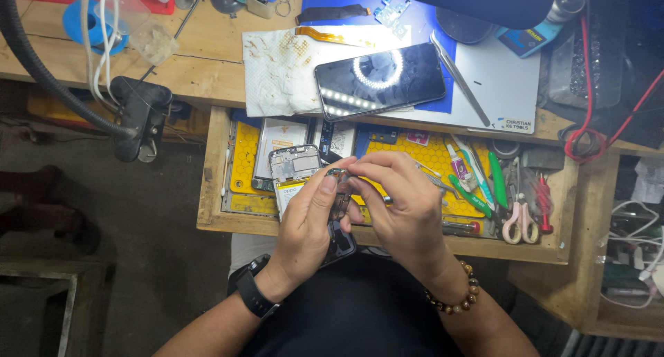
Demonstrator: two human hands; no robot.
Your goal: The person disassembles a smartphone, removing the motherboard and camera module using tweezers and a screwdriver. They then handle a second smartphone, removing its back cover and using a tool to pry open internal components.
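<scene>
Opened black smartphone with exposed internals (304,184), gripped by the left hand (308,222) above an open wooden drawer (207,184); right hand (401,205) pinches a small component at its top edge.

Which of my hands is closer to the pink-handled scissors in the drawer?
Right. Your right hand sits left of the pink-handled scissors, a few tools between them. Your left hand is farther left, beyond the right hand.

Both hands (360,205) gripping opened phone (304,181), above tool drawer (214,170)
</scene>
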